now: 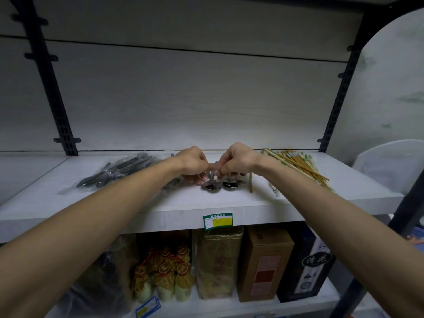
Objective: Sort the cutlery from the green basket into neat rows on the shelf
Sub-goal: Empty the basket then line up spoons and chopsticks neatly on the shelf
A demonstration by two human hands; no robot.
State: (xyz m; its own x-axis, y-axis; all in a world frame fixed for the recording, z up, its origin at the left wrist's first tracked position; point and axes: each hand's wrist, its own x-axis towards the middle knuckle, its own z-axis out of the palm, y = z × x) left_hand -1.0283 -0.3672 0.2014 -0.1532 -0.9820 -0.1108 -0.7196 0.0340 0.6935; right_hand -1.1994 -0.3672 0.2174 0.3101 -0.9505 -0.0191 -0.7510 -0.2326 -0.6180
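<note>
Pale wood-grain shelf [137, 203] on dark uprights carries the cutlery, referenced here to the price tag [217, 221] on its front edge. Up and left of the tag lies a bagged bundle of dark utensils [119, 169]. Directly above the tag, left hand [193, 162] and right hand [236, 161] both pinch the handles of metal spoons [221, 183], bowls resting on the shelf. Up and right lie chopsticks [298, 165]. Recommended: lower handles together, bowls aligned, parallel with neighbouring rows. Green basket not visible.
</note>
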